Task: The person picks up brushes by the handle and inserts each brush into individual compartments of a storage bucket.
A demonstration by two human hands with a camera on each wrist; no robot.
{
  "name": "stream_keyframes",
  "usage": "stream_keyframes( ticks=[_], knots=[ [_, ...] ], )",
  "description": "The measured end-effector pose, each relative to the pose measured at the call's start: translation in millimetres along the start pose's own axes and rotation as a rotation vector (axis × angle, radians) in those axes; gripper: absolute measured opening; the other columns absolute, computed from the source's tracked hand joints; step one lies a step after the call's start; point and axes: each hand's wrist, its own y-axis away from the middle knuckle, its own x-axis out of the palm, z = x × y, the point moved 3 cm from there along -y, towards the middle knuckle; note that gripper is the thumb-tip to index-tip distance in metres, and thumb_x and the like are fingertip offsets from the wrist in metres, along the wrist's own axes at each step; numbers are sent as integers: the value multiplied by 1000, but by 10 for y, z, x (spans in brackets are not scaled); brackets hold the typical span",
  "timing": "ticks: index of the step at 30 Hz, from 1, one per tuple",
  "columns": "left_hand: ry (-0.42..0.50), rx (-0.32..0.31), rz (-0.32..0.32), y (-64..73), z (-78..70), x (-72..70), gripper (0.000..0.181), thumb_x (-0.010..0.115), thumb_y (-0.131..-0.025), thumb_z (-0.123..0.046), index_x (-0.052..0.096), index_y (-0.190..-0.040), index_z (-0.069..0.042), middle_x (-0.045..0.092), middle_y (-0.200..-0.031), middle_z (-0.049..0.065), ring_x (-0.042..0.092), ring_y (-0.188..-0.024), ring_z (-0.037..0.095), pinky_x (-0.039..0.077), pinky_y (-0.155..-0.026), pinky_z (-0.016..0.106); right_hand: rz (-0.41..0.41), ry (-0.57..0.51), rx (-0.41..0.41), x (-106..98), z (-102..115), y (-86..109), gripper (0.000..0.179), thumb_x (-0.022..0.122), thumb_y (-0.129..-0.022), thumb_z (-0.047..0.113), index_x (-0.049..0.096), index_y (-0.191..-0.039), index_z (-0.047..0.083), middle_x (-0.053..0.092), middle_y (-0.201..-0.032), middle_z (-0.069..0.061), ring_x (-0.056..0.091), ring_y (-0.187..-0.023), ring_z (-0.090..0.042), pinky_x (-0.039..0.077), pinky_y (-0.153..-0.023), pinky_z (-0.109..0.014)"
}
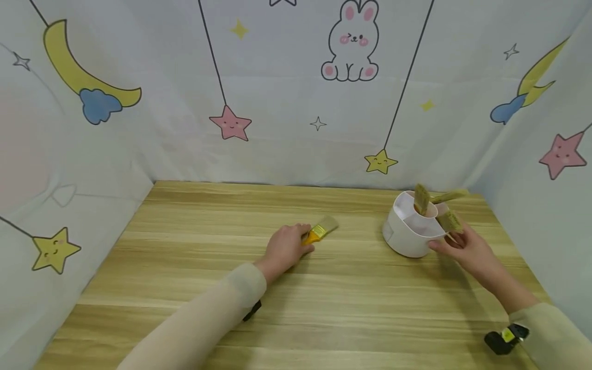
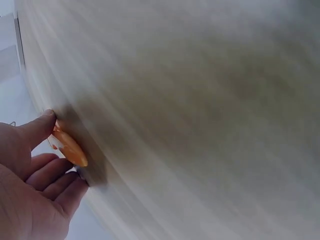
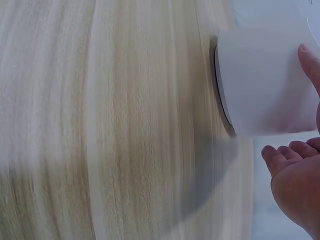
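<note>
A paintbrush with an orange handle and pale bristles points away to the right, low over the table. My left hand pinches its orange handle between thumb and fingers. Toward the right stands a white round brush holder with inner compartments. My right hand holds the holder's right side, thumb on the outer wall and the other fingers curled round behind. Several brushes stand bristles-up in it: one in the middle cup, another brush leaning over the rim beside my right fingers.
A wood-grain table lies under both hands. White curtains printed with stars, moons and a rabbit close off the back and both sides. A black wrist device sits at the right sleeve.
</note>
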Motion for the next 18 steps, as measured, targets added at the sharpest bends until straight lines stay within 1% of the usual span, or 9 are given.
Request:
stream_keyframes(
  ticks=[5,8,12,18],
  knots=[
    [24,22,-3,-15,29,-18,49,81,-98,-24,70,-142,-9,72,-138,12,70,-123,32,58,-102,47,8,22,26,24,32,15,90,73,-105,24,16,-170,1,21,-172,-29,25,-154,-55,43,-100,-4],
    [37,36,-12,-22,32,-23,45,81,-98,-21,72,-139,-9,74,-134,11,71,-120,30,59,-101,47,10,41,42,30,46,27,89,73,-105,27,19,-168,-3,23,-171,-29,26,-153,-55,43,-98,-3],
    [46,47,-26,-34,38,-35,40,81,-97,-18,75,-135,-8,75,-131,10,72,-119,30,60,-99,47,5,53,42,42,55,26,87,73,-105,27,21,-167,-4,26,-171,-30,28,-153,-55,44,-96,-3],
    [28,83,-84,-76,70,-50,29,81,-97,-10,80,-126,-9,79,-122,7,75,-113,28,61,-96,45,9,52,40,53,59,17,90,73,-105,29,18,-168,-2,24,-172,-28,28,-153,-55,44,-97,-3]
  ],
)
